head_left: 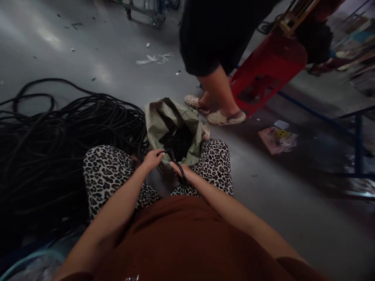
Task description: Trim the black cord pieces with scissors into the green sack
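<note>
My right hand (184, 172) is closed round a pair of black-handled scissors (179, 167), whose tip points up and left over the near rim of a sack. Pinched in my left hand (153, 158) is the end of a black rubber cord (165, 151), which reaches toward the scissors. Whether the blades touch the cord is too dark to tell. The open greenish woven sack (152, 121) stands on the floor between my knees, with dark pieces (178, 142) inside it. Both hands are at its near edge.
To the left lies a big tangled heap of black cord (96, 117). Beyond the sack, a person in beige clogs (225, 118) is beside a red plastic stool (272, 70). Printed bags (277, 139) lie on the floor at right, near a blue metal frame (358, 144). White scraps (152, 59) lie ahead.
</note>
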Tool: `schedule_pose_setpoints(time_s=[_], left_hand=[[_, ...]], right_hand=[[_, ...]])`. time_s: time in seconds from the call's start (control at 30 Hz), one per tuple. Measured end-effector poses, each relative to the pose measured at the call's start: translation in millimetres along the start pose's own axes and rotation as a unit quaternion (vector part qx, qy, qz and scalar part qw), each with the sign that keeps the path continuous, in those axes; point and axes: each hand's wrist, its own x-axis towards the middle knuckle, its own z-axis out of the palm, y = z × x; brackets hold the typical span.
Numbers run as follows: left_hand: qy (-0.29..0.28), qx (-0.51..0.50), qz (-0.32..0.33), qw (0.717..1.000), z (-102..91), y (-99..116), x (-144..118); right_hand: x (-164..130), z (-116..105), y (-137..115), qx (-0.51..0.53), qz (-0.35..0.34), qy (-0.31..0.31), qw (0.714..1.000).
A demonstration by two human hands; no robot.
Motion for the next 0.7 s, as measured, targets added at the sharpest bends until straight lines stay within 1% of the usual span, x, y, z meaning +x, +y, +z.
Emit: schedule_pose_setpoints(time_s=[0.17, 0.43, 0.6, 0.7], left_hand=[[-0.010, -0.006, 0.012, 1.000, 2.1, -0.3, -0.8], [-0.075, 0.005, 0.021, 0.997, 7.3, -6.0, -1.7], [-0.094, 0.005, 0.041, 0.995, 8.1, -8.9, -1.4], [-0.106, 0.021, 0.045, 0.993, 8.7, -9.8, -0.5]], right_hand=[[-1.9, 0.0, -0.2, -0.004, 0.000, -0.020, 1.000], [-10.0, -2.4, -7.6, -0.026, -0.024, -0.029, 0.999], [-11.7, -3.5, -8.6, -0.038, -0.051, -0.031, 0.997], [-11.7, -3.0, -7.6, -0.039, -0.054, -0.030, 0.997]])
